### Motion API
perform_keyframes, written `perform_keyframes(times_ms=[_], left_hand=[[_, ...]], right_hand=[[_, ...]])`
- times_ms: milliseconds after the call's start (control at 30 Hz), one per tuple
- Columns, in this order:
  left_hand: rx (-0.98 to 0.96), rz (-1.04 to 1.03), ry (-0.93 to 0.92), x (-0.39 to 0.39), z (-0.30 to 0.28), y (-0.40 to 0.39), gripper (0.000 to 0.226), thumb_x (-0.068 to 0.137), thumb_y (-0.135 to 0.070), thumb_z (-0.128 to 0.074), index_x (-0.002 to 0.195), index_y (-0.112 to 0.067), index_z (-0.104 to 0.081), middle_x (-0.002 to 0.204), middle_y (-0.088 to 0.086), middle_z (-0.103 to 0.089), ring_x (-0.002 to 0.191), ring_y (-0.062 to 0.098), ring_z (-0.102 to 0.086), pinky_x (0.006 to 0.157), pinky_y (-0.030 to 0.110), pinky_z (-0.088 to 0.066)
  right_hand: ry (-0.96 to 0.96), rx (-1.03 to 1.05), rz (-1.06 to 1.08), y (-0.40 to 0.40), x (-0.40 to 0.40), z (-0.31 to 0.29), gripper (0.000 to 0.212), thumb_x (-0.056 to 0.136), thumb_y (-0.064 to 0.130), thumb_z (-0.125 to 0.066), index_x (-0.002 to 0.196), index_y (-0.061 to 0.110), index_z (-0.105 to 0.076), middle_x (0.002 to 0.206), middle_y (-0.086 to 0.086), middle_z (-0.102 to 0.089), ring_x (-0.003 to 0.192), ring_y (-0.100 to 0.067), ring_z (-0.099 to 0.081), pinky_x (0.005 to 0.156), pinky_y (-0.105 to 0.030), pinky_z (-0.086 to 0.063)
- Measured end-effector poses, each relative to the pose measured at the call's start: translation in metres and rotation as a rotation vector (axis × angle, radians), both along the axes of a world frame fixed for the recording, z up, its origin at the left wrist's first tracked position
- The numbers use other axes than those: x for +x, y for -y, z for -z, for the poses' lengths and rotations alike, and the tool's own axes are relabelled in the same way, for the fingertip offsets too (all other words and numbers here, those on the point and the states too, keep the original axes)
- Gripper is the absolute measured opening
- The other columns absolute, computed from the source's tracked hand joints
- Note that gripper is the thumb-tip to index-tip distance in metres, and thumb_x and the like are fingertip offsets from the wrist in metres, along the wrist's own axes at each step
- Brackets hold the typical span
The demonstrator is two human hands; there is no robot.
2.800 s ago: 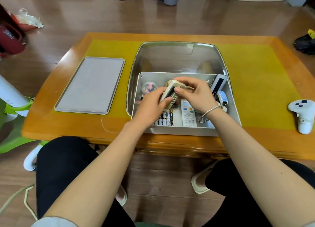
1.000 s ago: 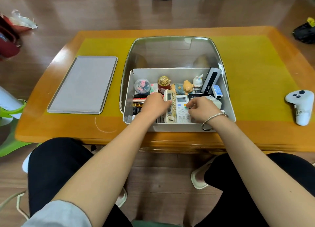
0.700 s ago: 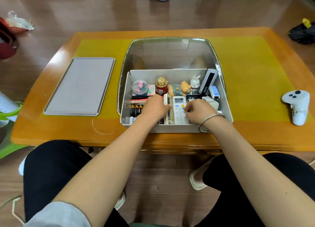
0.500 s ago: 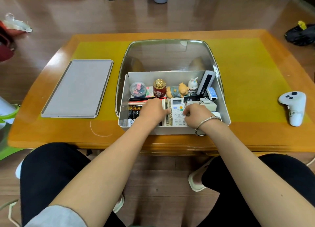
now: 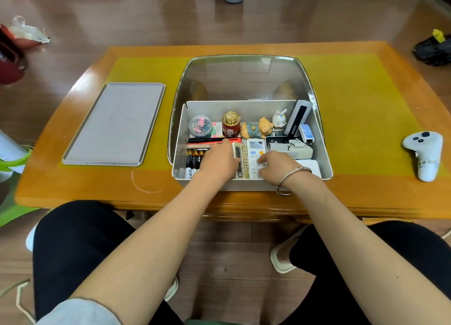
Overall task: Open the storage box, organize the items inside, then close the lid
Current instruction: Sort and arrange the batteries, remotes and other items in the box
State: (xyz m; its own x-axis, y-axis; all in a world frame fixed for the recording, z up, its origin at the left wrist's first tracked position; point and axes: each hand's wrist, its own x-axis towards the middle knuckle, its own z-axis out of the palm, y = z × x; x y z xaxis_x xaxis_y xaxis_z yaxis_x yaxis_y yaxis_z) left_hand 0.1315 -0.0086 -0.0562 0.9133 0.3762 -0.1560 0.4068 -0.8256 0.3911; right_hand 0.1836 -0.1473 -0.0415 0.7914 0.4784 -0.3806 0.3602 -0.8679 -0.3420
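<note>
while both my hands are down inside the storage box (image 5: 325,153), its clear lid (image 5: 244,78) stands open, tipped back behind it toward the desk's far edge. box sits mid-desk (image 5: 366,197), against the near edge, on the yellow mat (image 5: 361,92).

left hand (image 5: 218,162): fingers curled round the beige remote (image 5: 238,160), which stands on its long edge, holding it from the left. right hand (image 5: 277,167): fingers bent, tips pressing on the white remote (image 5: 254,153) lying flat just right of the beige one; not wrapped round it. metal bangle (image 5: 289,180) on that wrist hangs over the box's near wall.

box contents:
- near-left corner: batteries (image 5: 194,160) in a row, partly under my left hand
- just behind them: red and black pens (image 5: 207,141) lying crosswise
- far wall, left to right: tub of binder clips (image 5: 200,126), red bottle with gold cap (image 5: 230,125), pig figurine (image 5: 255,130) on its side, rabbit figurine (image 5: 279,119), black-and-white case (image 5: 297,119) leaning into the far-right corner
- right side: small blue dotted item (image 5: 306,133), grey gadget (image 5: 291,150) touching the white remote's right side

outside the box: grey tray (image 5: 114,124) at the desk's left, well apart from it; white game controller (image 5: 423,153) near the right edge.
</note>
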Motion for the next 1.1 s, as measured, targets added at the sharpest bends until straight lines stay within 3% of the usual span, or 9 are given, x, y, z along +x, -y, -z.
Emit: perform_keyframes(times_ms=[433,533,667,833,900,1100], left_hand=[[0.032,0.045,0.027,-0.002,-0.002,-0.003,0.045,0.089,-0.034,-0.065,0.121,-0.008,-0.046,0.115,0.014,-0.063,0.104,0.033,-0.059,0.075,0.038,-0.047],[0.061,0.06,0.1,-0.002,-0.008,-0.004,0.046,0.09,-0.033,-0.064,0.125,-0.01,-0.045,0.115,0.013,-0.063,0.103,0.032,-0.06,0.077,0.04,-0.052],[0.024,0.242,0.162,0.008,-0.015,0.004,0.042,0.09,-0.032,-0.063,0.125,-0.014,-0.048,0.12,0.007,-0.057,0.111,0.025,-0.053,0.088,0.039,-0.048],[0.065,0.443,0.108,0.035,-0.014,0.029,0.058,0.088,-0.036,-0.065,0.138,-0.016,-0.042,0.137,0.009,-0.048,0.127,0.028,-0.039,0.103,0.042,-0.037],[0.124,0.487,0.063,0.045,-0.01,0.036,0.063,0.086,-0.038,-0.067,0.139,-0.018,-0.041,0.139,0.01,-0.045,0.128,0.03,-0.039,0.103,0.043,-0.036],[0.19,0.481,0.112,0.055,0.0,0.046,0.048,0.087,-0.034,-0.066,0.13,-0.018,-0.05,0.13,0.01,-0.053,0.119,0.029,-0.045,0.095,0.04,-0.038]], right_hand=[[-0.001,-0.017,-0.062,0.003,-0.003,-0.01,0.029,0.09,0.028,-0.055,0.109,0.011,-0.069,0.117,-0.01,-0.064,0.108,-0.025,-0.057,0.09,-0.032,-0.048],[0.044,0.102,-0.032,0.01,-0.003,-0.012,0.028,0.088,0.025,-0.059,0.112,0.013,-0.067,0.111,-0.007,-0.066,0.104,-0.022,-0.059,0.09,-0.029,-0.046],[0.251,0.34,0.146,0.035,0.01,-0.023,0.018,0.085,0.016,-0.059,0.099,0.019,-0.07,0.082,0.002,-0.066,0.087,-0.019,-0.061,0.083,-0.031,-0.05],[0.448,0.37,0.33,0.072,0.039,-0.026,0.022,0.083,0.009,-0.057,0.099,0.018,-0.069,0.099,-0.004,-0.069,0.094,-0.026,-0.061,0.081,-0.033,-0.048],[0.446,0.323,0.303,0.078,0.045,-0.022,0.023,0.083,0.008,-0.058,0.102,0.016,-0.067,0.105,-0.006,-0.067,0.102,-0.027,-0.059,0.085,-0.034,-0.044],[0.449,0.212,0.205,0.077,0.049,-0.013,0.034,0.082,0.002,-0.055,0.112,0.014,-0.065,0.112,-0.012,-0.061,0.109,-0.03,-0.052,0.093,-0.04,-0.044]])
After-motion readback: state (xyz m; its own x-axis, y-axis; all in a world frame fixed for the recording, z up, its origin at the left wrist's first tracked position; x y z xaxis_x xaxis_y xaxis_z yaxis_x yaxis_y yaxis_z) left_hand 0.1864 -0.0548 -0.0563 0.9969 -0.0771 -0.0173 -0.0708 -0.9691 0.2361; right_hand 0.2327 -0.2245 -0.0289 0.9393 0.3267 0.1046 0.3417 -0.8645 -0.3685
